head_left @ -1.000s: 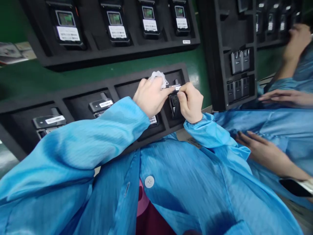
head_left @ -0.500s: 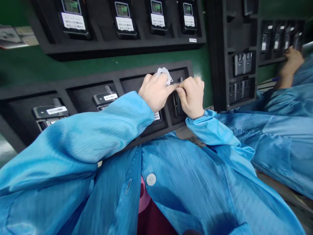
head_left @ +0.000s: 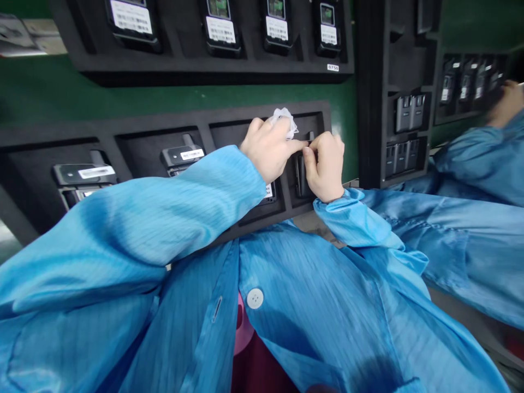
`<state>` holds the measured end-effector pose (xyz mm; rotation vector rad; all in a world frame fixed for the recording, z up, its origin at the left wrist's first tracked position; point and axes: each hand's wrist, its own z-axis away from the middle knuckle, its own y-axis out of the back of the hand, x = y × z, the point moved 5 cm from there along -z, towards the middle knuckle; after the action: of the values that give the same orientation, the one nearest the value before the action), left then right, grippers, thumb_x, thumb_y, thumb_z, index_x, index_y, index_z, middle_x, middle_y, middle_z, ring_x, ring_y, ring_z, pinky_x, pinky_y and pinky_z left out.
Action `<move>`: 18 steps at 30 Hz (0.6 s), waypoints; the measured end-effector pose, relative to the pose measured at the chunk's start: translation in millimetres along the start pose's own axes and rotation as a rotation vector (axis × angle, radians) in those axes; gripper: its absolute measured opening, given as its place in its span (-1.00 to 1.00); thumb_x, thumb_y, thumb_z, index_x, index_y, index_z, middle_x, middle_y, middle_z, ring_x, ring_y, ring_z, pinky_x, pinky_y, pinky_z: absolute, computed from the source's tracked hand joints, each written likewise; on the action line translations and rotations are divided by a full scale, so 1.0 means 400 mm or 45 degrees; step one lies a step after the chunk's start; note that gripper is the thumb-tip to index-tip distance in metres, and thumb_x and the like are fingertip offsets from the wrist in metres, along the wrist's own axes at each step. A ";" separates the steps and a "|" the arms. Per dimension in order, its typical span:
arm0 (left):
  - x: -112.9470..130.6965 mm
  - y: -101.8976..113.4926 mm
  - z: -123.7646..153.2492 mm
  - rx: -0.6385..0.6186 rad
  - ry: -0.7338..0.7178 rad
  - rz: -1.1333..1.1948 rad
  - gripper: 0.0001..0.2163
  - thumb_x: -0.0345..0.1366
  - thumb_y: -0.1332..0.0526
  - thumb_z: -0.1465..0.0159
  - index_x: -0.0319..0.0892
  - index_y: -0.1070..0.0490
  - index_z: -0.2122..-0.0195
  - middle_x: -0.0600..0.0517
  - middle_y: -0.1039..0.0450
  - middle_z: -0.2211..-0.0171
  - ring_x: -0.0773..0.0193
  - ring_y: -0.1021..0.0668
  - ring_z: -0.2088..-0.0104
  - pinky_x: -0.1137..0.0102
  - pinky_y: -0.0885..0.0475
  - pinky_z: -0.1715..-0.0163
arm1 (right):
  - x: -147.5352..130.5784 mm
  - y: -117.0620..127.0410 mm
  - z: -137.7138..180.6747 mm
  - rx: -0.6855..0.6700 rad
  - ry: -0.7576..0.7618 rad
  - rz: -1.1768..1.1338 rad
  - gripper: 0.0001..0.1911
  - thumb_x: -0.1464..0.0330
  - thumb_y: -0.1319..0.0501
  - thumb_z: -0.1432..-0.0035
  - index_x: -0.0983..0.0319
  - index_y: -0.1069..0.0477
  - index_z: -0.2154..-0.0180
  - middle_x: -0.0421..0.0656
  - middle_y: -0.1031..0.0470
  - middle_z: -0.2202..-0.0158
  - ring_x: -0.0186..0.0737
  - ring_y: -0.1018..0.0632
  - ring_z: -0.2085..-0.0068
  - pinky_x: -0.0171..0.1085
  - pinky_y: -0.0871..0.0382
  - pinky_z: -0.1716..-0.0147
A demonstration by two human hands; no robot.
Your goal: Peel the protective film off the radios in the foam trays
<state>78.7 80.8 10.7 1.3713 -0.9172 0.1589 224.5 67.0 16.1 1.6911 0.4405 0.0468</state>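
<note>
Across a green table, a tray is bearing label "0750"; the left hand is holding white wrap, the right hand narrowly pinching something hidden.

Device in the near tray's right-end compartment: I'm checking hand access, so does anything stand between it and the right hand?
Nothing visible does: the right hand is right at the upper part of the device. The left hand meets it there; the white crumpled piece is off to the left.
</note>
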 end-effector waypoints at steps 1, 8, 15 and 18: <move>0.000 -0.001 0.000 0.002 -0.003 -0.002 -0.63 -0.30 0.01 -0.37 -0.19 -0.27 -0.18 -0.11 -0.29 0.12 -0.15 -0.34 -0.13 0.01 -0.13 -0.11 | -0.001 0.002 0.002 0.010 -0.002 0.008 -0.56 0.07 0.20 -0.39 0.17 -0.29 0.28 -0.07 -0.35 0.25 -0.05 -0.42 0.09 0.06 -0.32 0.02; -0.004 0.008 -0.002 -0.002 0.024 -0.033 -0.66 -0.33 0.03 -0.37 -0.15 -0.41 -0.08 -0.09 -0.31 0.07 -0.06 -0.37 -0.10 0.01 -0.15 -0.12 | -0.005 0.000 0.011 0.044 0.034 0.017 -0.58 0.16 0.20 -0.41 0.18 -0.31 0.29 -0.06 -0.36 0.22 -0.07 -0.41 0.09 -0.01 -0.31 0.05; -0.004 0.004 -0.003 0.027 0.008 -0.066 -0.72 -0.37 -0.01 -0.33 -0.19 -0.46 0.06 -0.11 -0.30 0.08 -0.09 -0.36 -0.10 0.01 -0.17 -0.12 | -0.003 0.008 0.037 0.167 0.064 0.063 -0.60 0.16 0.13 -0.40 0.15 -0.30 0.39 -0.10 -0.33 0.33 -0.13 -0.41 0.20 -0.08 -0.35 0.15; -0.004 -0.004 -0.003 0.040 -0.027 -0.047 -0.74 -0.37 -0.04 -0.32 -0.23 -0.47 0.08 -0.12 -0.30 0.08 -0.13 -0.35 -0.11 -0.02 -0.16 -0.12 | -0.001 0.004 0.037 0.121 0.062 0.072 -0.57 0.13 0.12 -0.39 0.16 -0.28 0.44 -0.09 -0.31 0.35 -0.11 -0.40 0.22 -0.06 -0.35 0.17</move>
<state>79.0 82.1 8.6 1.4205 -0.9097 0.1310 228.6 52.9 15.3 1.7992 0.4369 0.1099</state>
